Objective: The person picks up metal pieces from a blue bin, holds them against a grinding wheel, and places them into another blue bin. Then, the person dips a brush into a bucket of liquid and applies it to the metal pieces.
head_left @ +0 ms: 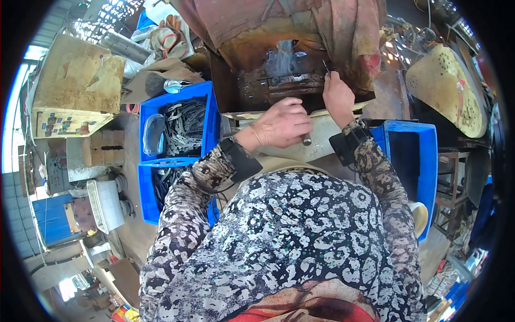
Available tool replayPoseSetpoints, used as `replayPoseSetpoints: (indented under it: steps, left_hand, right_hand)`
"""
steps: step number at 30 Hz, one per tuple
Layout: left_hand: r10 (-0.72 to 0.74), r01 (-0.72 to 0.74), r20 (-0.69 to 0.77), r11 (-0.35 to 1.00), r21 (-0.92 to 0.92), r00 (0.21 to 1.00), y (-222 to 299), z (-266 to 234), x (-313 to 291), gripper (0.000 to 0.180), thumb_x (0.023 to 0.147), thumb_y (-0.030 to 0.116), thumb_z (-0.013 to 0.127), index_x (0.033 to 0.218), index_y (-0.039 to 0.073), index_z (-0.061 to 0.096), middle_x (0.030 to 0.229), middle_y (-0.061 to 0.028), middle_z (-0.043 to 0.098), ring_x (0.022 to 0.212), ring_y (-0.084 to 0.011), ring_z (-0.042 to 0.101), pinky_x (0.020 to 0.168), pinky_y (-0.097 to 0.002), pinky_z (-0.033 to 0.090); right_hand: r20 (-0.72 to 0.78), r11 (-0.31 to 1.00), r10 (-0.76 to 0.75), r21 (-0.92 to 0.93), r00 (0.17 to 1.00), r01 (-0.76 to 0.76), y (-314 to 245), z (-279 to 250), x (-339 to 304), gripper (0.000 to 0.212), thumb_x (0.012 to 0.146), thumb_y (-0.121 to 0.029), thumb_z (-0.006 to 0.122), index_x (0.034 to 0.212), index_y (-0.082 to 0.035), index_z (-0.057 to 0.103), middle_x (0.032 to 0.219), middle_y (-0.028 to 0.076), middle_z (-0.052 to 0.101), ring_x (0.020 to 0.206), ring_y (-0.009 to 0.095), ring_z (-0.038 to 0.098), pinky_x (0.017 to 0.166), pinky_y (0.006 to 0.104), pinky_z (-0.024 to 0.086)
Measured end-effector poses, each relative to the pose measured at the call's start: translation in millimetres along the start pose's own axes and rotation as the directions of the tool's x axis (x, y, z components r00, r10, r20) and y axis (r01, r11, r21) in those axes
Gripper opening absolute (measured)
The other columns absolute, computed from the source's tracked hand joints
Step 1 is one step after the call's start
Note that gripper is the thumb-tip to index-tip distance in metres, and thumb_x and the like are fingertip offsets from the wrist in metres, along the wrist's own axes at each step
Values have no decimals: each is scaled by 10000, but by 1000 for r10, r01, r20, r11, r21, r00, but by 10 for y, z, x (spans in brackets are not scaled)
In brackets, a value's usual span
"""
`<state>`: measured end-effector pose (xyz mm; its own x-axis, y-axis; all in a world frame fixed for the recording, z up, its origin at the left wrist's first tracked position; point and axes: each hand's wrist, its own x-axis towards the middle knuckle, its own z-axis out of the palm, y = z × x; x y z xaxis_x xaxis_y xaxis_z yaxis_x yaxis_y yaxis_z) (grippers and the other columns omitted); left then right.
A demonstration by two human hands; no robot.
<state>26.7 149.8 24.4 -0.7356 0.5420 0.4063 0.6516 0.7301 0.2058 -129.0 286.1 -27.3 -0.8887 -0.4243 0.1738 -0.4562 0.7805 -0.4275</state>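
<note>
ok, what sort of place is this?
Looks like a metalworking shop, probably small-parts work: a blue bin holding many thin metal pieces, a stained open metal trough with fittings inside, and a worn cream cabinet with knobs at left.

Bright window [12, 134], grey panelled wall [20, 225], brown floor [133, 236].

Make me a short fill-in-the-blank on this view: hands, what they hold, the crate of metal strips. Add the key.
1. The short rod is in the left hand, the thin dark piece in the ____ one.
2. The crate that holds metal strips is coloured ____.
3. In the picture, that crate lies to the ____ of the dark metal trough.

Missing words: right; blue; left.
</note>
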Motion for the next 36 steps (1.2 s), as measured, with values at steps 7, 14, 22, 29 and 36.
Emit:
replayPoseSetpoints:
  steps: [7, 14, 22, 29, 36]
  left_hand:
    - [-366, 352, -297, 930, -104, 882, -327, -362, 252, 351, 724, 157, 730, 1043, 63, 618, 943, -80, 657, 840, -259, 637, 783, -364, 520]
    - [-501, 513, -480, 850, -118, 720, -969, -570, 681, 289, 816, 155, 642, 1088, 106, 559, 990, -140, 634, 868, -349, 618, 749, -408, 499]
    - [-608, 680, -507, 731, -57, 611, -1634, -658, 945, 305, 846, 263, 634, 1097, 105, 562, 935, -186, 655, 926, -377, 619, 792, -446, 484]
    - [-704, 754, -437, 651, -82, 560, -1755, -694, 1005, 292, 844, 261, 634, 1095, 131, 560, 972, -171, 653, 967, -378, 609, 818, -455, 474]
    - [-656, 801, -521, 592, 94, 546, -1856, -637, 1085, 272, 839, 254, 621, 1079, 142, 561, 1088, -136, 610, 1058, -341, 567, 876, -446, 456]
  right_hand:
    - [-43, 1000, -2, 27, 999, 3, -5, -32, -13, 254, 975, -318, 417, 984, -81, 508, 756, 198, 652, 723, 403, 633, 630, 521, 482]
    - [-19, 1000, 19, -10, 1000, -19, 5, -26, -11, 230, 967, -309, 428, 998, -97, 510, 743, 183, 654, 711, 397, 636, 615, 514, 488]
    - [-18, 1000, 27, -11, 999, -27, -29, -65, -28, 189, 948, -259, 447, 925, -75, 489, 746, 173, 657, 719, 389, 642, 627, 508, 495]
    - [-72, 1000, -5, -5, 997, 5, 28, 5, -29, 201, 954, -280, 448, 953, -91, 515, 701, 172, 640, 670, 386, 635, 585, 511, 491]
    - [-47, 1000, 13, -17, 999, -14, 12, 6, -17, 198, 952, -277, 448, 940, -90, 510, 714, 171, 644, 684, 387, 636, 590, 510, 490]
